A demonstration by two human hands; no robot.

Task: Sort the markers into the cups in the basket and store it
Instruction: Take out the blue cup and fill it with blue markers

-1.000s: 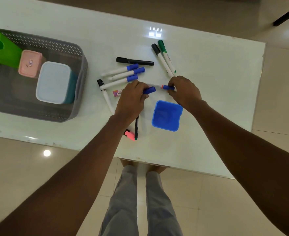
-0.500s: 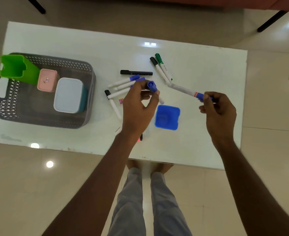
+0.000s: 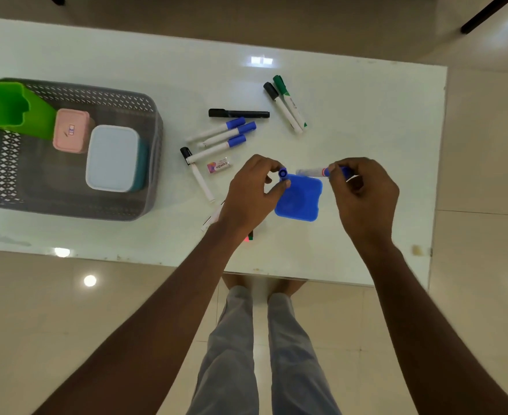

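Looking down on a white, shiny desk (image 3: 366,115) standing on a pale, glossy tiled floor (image 3: 67,324). Pinching a small, round blue cap (image 3: 282,174) in the left grip (image 3: 246,196), closed tight on it with thumb and finger. Holding a thin white marker (image 3: 309,171) in the right grip (image 3: 363,199), closed around its blue end, bare tip pointing at the cap. Keeping both just above the blue cup (image 3: 299,202), a square, smooth plastic one sitting near the front of the desk, well apart from the basket (image 3: 154,163). Probably trying to put the cap on. Maybe missing the little hole and getting ink on a finger. Maybe letting the slick cap slip out and roll away on such a smooth top. Maybe bumping the light cup and tipping it. Leaving three blue-capped markers (image 3: 225,134), a black marker (image 3: 239,113) and a black and green pair (image 3: 285,106) lying loose, all round and likely ready to roll if nudged. Showing a grey basket with holey plastic walls, holding a tall green cup (image 3: 7,112), a pink cup (image 3: 71,130) and a pale blue box (image 3: 112,158) with soft corners.
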